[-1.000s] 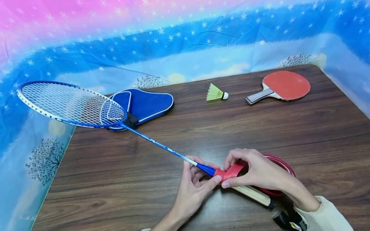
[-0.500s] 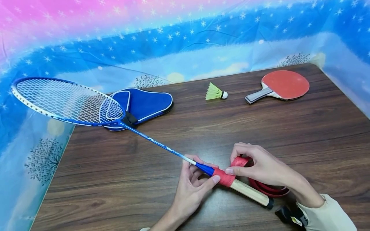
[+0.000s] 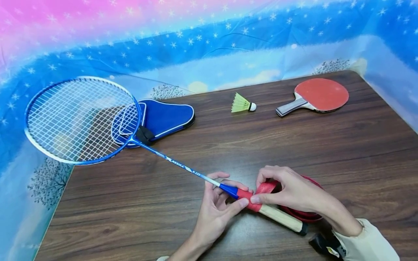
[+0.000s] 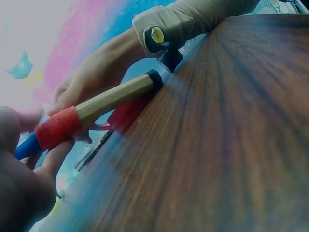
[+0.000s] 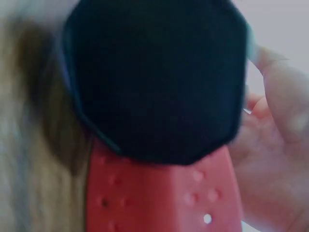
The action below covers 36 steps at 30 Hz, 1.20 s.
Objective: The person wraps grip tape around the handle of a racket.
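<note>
Head view: one blue racket, red tape part-wound

Change: the racket (image 3: 179, 164), held above the table (image 3: 130, 203), had rolled about its shaft within the last half second; its strings, previously seen at a sharper slant, now faced the head camera more fully. Bearing on the work: the roll probably drew tape around the handle (image 3: 282, 218). Only the upper part was covered, bare wood ran on to the black end cap (image 3: 303, 229), so the winding was judged early.

Left hand (image 3: 213, 217), one: partly curled, thumb pressed on the wound tape, fingers behind, uppermost finger raised.

Right hand (image 3: 295, 190), one: thumb and fingers pinched the loose red tape (image 3: 266, 187) at the handle's far side; whether the thumb also touched the wound part could not be told.

Position: handle at near right, strung end toward far left.
</note>
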Motion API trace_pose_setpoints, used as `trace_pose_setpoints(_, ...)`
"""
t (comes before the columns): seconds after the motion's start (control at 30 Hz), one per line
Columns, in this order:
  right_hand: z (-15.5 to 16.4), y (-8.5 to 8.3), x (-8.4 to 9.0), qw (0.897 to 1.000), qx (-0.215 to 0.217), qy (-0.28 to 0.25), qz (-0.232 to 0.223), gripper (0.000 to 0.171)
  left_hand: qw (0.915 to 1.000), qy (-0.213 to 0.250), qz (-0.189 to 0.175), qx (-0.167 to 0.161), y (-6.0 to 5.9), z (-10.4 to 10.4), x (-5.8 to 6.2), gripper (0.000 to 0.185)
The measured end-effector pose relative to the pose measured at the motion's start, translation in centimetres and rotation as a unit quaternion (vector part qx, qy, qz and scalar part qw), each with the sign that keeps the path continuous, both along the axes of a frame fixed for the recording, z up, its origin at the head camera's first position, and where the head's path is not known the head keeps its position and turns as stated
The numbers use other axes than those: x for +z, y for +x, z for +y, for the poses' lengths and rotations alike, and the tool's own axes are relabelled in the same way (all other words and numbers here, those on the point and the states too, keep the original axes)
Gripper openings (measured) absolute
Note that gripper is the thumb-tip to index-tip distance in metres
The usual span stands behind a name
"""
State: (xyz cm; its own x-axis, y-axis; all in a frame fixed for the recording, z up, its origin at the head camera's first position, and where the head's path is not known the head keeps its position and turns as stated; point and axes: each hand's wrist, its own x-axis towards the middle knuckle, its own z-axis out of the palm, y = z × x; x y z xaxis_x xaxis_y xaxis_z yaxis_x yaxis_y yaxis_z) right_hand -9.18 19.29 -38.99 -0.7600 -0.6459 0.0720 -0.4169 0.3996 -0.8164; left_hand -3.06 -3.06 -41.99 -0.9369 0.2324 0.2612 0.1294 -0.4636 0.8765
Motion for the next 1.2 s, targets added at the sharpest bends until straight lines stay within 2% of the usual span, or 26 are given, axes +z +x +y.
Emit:
trace_pose_setpoints(0.2,-0.1,0.0,0.0,1.000,0.014,0.007,0.011,0.020,0.9999,-0.011,0.005,0.012,0.1,-0.1,-0.1,0.057)
trace_pose_setpoints(0.37,0.7,-0.6,0.0,0.999,0.040,-0.027,-0.013,0.014,0.9997,-0.009,0.022,0.003,0.1,-0.1,0.0,0.058)
trace_pose_setpoints(0.53,1.2,-0.9,-0.1,0.998,0.044,-0.039,-0.019,0.011,0.9995,-0.015,0.026,-0.001,-0.1,-0.1,0.2,0.059)
trace_pose_setpoints(0.73,1.0,-0.6,-0.3,0.998,0.048,-0.031,-0.031,0.010,0.9999,-0.016,-0.003,-0.004,-0.1,-0.2,0.4,0.069)
trace_pose_setpoints(0.87,0.8,-0.6,-0.2,0.995,0.072,-0.044,-0.053,0.008,0.9998,-0.014,-0.017,0.000,-0.1,-0.3,0.4,0.083)
trace_pose_setpoints(0.93,0.7,-0.6,-0.2,0.993,0.082,-0.055,-0.069,0.008,0.9998,-0.011,-0.017,0.004,-0.1,-0.3,0.3,0.084)
trace_pose_setpoints(1.03,0.5,-0.5,-0.1,0.990,0.087,-0.069,-0.088,0.009,1.0000,0.003,-0.002,0.005,0.0,-0.2,0.3,0.072)
trace_pose_setpoints(1.13,0.4,-0.5,0.0,0.989,0.090,-0.074,-0.093,0.009,0.9993,0.017,0.034,-0.001,0.0,-0.1,0.2,0.054)
trace_pose_setpoints(1.2,0.4,-0.4,0.0,0.990,0.088,-0.072,-0.088,0.008,0.9984,0.023,0.051,-0.011,0.0,-0.1,0.2,0.050)
